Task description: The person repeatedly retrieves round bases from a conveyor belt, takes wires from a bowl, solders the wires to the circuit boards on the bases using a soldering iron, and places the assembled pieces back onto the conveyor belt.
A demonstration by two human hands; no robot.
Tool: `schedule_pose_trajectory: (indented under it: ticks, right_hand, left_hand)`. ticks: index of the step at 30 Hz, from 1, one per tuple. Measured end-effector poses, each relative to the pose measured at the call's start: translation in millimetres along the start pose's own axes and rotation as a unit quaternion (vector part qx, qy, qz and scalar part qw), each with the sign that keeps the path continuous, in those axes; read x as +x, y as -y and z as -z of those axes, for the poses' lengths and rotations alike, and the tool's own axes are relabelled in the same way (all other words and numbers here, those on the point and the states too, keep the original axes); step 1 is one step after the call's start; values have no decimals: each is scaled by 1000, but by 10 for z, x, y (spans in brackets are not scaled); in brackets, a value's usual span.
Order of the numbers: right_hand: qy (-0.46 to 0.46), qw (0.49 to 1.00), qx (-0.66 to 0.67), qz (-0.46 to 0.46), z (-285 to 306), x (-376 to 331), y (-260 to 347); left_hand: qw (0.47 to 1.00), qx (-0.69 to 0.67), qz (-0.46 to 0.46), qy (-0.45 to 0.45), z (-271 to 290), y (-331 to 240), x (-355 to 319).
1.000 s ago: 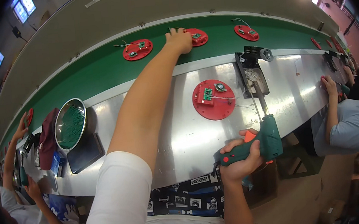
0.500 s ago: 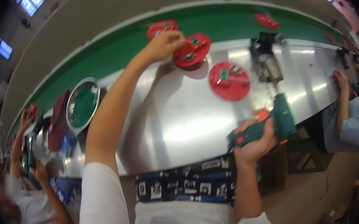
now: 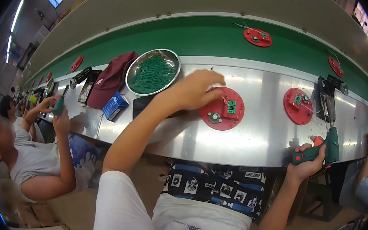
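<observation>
My left hand [image 3: 201, 89] is closed at the far left edge of a red round plate [image 3: 236, 118], thumb and fingers pinching by its thin white wires. This plate carries a small green circuit board [image 3: 231, 107] and a round metal part [image 3: 214, 118], and lies on or just over the metal bench. My right hand [image 3: 306, 167] is wrapped round the grip of a green power screwdriver [image 3: 332, 145] with red buttons, its shaft pointing away from me. Beyond that tool, a second red plate [image 3: 297, 106] with a board and wires rests beside a black clamp-like fixture [image 3: 326, 97].
Left of my arm stand a metal bowl [image 3: 153, 71] of green strips, a maroon cap [image 3: 112, 80] and a blue box [image 3: 115, 106]. More red plates [image 3: 257, 37] lie along the green strip [image 3: 202, 33]. Co-workers sit left [image 3: 43, 168] and right [image 3: 367, 177].
My left hand has brought the red plate from by the green strip down nearer me over the bench. The view has turned left. The screwdriver stays in my right hand.
</observation>
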State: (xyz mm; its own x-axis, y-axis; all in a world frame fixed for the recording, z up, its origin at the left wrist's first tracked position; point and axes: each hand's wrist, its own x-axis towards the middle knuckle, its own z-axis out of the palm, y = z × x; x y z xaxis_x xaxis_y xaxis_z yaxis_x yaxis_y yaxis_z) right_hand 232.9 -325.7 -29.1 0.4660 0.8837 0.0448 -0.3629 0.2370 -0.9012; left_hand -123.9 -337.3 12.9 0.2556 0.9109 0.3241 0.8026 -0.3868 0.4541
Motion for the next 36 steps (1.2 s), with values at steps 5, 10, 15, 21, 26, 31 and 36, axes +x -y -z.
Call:
schedule_pose_trajectory:
  ticks: [5, 10, 15, 21, 26, 31, 36]
  right_hand:
    - [9, 1000, -13, -9, -29, 1, 8]
    - [15, 1000, -19, -18, -42, 4, 5]
    - [9, 999, -22, -22, -49, -8, 16]
    - [17, 999, -23, -20, -49, -5, 4]
    - [34, 999, -17, -14, 41, 77, -50]
    - [89, 996, 1, 0, 37, 22, -2]
    - [166, 986, 3, -7, 78, 10, -18]
  left_hand:
    - [949, 167, 197, -180, 672, 478, -203]
    - [917, 249, 294, -106, 484, 946, -423]
    - [939, 114, 298, -129, 460, 951, -351]
    - [930, 33, 238, -278, 528, 1082, -437]
    - [897, -164, 171, -373, 560, 1023, -391]
    - [869, -296, 126, -376, 580, 773, -326]
    - [902, -206, 135, -353, 514, 501, -290]
